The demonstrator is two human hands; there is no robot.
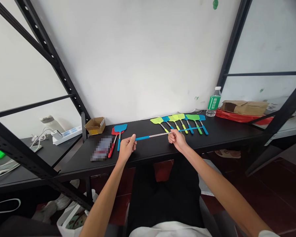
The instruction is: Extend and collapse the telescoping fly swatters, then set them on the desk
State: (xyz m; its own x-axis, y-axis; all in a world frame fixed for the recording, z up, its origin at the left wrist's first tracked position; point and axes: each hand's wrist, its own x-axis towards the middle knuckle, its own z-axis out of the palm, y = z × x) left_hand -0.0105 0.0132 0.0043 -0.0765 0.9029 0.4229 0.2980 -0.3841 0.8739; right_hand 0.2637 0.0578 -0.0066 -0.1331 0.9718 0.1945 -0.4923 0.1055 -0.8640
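A fly swatter with a blue grip and a thin metal shaft is held level above the black table. My left hand is closed around the blue grip end. My right hand pinches the metal shaft further along; the blue head end reaches right toward a row of several yellow, green and blue swatters lying on the table. To the left lie a blue swatter and a red swatter, side by side.
A small cardboard box and a blurred flat item sit at the table's left. A water bottle, a red tray and a brown box stand at the right. Black shelf struts frame both sides. A power strip lies far left.
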